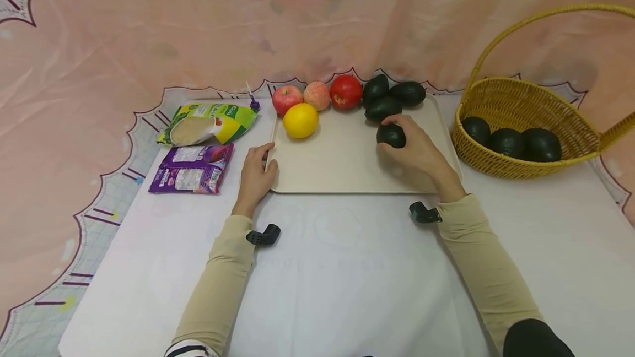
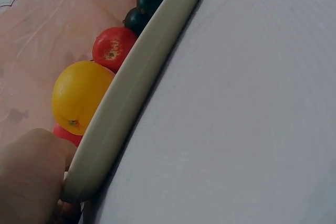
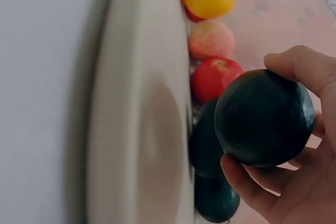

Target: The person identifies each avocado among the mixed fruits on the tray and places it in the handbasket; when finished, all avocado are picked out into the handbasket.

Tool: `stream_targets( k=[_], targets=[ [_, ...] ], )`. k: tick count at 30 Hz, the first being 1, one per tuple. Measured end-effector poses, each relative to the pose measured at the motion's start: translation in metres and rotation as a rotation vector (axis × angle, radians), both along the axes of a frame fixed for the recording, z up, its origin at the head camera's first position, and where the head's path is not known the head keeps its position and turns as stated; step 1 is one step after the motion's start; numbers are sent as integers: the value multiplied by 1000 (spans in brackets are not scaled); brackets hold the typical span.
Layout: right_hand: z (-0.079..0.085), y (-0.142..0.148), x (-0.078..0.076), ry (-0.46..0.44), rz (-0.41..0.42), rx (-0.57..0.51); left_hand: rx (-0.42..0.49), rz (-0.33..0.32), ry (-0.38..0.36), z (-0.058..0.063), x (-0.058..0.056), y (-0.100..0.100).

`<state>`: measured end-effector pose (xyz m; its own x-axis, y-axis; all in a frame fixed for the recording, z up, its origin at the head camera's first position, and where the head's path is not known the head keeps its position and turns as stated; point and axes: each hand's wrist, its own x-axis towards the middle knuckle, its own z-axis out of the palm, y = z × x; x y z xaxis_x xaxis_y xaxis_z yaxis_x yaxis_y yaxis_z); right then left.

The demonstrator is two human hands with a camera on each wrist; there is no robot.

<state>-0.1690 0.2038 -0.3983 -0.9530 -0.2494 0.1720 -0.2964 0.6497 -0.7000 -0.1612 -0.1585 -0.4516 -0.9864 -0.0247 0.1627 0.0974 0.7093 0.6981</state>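
My right hand (image 1: 414, 147) holds a dark green avocado (image 1: 391, 136) between thumb and fingers, over the right half of a cream tray (image 1: 337, 172). In the right wrist view the held avocado (image 3: 264, 118) shows clear above the tray surface. Three more avocados (image 1: 382, 108) lie together at the tray's back right. At the tray's left edge my left hand (image 1: 256, 172) grips the rim, thumb and fingers at the edge. A tomato (image 1: 345, 92), a peach (image 1: 316, 96), a red apple (image 1: 286, 99) and a yellow orange-like fruit (image 1: 300, 120) line the back left.
A yellow wicker basket (image 1: 526, 167) with a tall handle stands right of the tray, three avocados (image 1: 508, 142) inside. Left of the tray lie a green and yellow bag (image 1: 213, 121), a purple packet (image 1: 190, 169) and a purple-wrapped lollipop (image 1: 254, 104). A patterned curtain hangs behind.
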Motion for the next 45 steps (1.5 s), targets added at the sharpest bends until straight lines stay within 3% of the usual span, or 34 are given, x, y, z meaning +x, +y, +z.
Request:
stream_targets(
  k=[12, 21, 41, 45],
  targets=[
    [22, 28, 5, -13, -91, -99, 7, -8, 11, 0, 0, 0],
    [41, 51, 16, -90, -240, -132, 3, 3, 5, 0, 1, -1],
    [48, 91, 22, -115, -431, -295, 2, -3, 9, 1, 0, 1],
    [49, 96, 22, -84, -456, -338, 9, -3, 7, 1, 1, 1]
  ],
)
